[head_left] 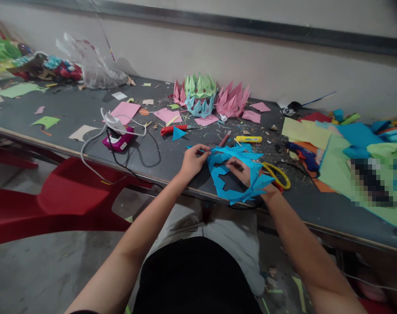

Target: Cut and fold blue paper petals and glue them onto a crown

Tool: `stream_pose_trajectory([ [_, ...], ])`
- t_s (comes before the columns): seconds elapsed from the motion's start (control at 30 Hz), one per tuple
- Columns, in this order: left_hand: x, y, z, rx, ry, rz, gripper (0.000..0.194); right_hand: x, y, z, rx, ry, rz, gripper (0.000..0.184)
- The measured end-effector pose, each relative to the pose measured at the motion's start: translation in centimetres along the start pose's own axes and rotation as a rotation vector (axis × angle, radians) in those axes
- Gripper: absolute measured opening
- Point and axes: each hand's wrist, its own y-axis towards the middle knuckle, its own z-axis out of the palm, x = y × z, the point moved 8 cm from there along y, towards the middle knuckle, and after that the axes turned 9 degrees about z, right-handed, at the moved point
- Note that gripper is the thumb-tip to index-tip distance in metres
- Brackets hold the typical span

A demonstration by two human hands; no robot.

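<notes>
A blue paper crown [220, 185] with folded points hangs as a ring over the front of the table. My left hand [195, 159] pinches its upper left part between thumb and fingers. My right hand [240, 170] is inside the ring with its fingers curled against the paper, and part of the crown covers its wrist. Just beyond the crown lie a brown-red pen-like stick [225, 138] and a yellow tube [248, 139]. Scissors with a yellow handle [281, 175] lie right of my right hand, partly hidden.
Finished paper crowns in pink [232, 101], green [200, 85] and light blue [200, 106] stand by the wall. A red cutter [174, 129], a purple power strip [119, 140] with cables, a blue glue gun [304, 156] and coloured paper sheets [335, 170] lie around. A red chair [77, 192] stands left.
</notes>
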Motion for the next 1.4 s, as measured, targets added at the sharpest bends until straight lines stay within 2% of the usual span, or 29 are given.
stream_pose_trajectory([
  [0.2, -0.1, 0.0, 0.0, 0.002, -0.005, 0.004, 0.009, 3.7, -0.3, 1.7, 0.058, -0.090, -0.237, 0.021],
  [0.37, -0.2, 0.0, 0.0, 0.003, 0.013, 0.026, 0.008, 5.2, -0.3, 1.9, 0.101, -0.191, -0.302, 0.026],
  [0.5, -0.1, 0.1, 0.0, 0.000, 0.007, 0.039, 0.009, 5.4, 0.0, 2.2, 0.145, -0.212, -0.284, 0.027],
  [0.6, 0.0, 0.0, 0.0, -0.008, 0.002, 0.028, 0.008, 5.0, 0.2, 2.2, 0.138, -0.135, -0.234, 0.023],
  [0.7, -0.1, 0.0, -0.1, -0.010, -0.002, 0.029, 0.008, 4.3, 0.2, 1.8, 0.085, -0.016, -0.147, 0.018],
  [0.83, -0.2, 0.0, -0.1, -0.004, 0.000, 0.030, 0.008, 3.6, -0.1, 1.2, 0.002, 0.058, -0.075, 0.022],
  [1.03, -0.2, 0.0, -0.1, -0.005, 0.003, 0.028, 0.007, 2.9, -0.1, 0.5, -0.087, 0.107, -0.060, 0.021],
  [1.4, -0.4, 0.0, -0.1, -0.007, -0.002, 0.019, 0.007, 2.1, -0.2, 0.7, -0.133, 0.147, -0.030, 0.024],
])
